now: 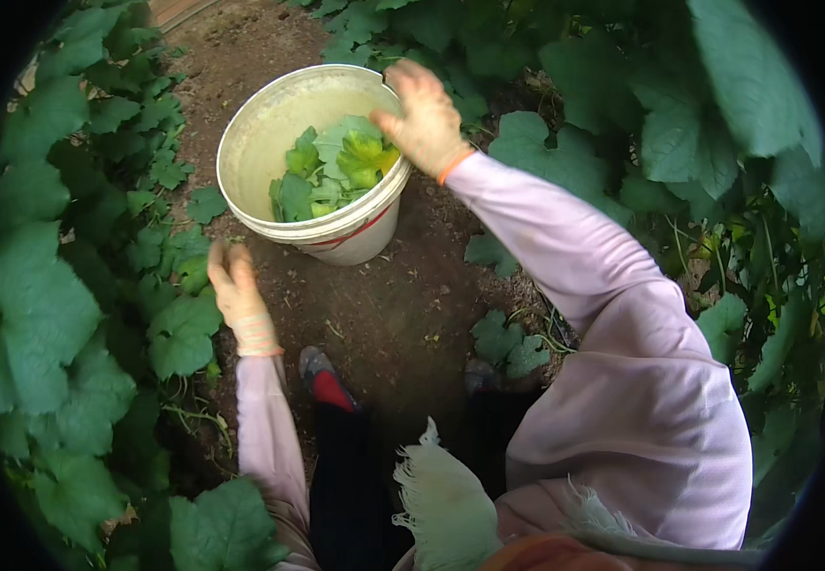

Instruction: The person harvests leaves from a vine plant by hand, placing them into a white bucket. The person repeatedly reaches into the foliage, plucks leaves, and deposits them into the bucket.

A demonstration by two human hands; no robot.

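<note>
A white bucket point(241, 195) with a red band stands on the soil path ahead of me. Inside lie several picked green leaves point(295, 195), one of them partly yellow. My right hand point(427, 119) is at the bucket's right rim, thumb over the inner side and fingers along the outside. Left of the bucket and nearer to me, my left hand point(236, 295) is empty, its fingers stretched and a little apart beside the vine leaves. Both hands appear to wear thin pale gloves with orange cuffs.
Broad-leaved vines point(32, 305) line the path's left side, and taller foliage point(660, 124) crowds the right. Bare brown soil point(336, 305) runs between them. My shoe point(317, 366) is below the bucket. A fringed pale cloth point(446, 500) hangs at my chest.
</note>
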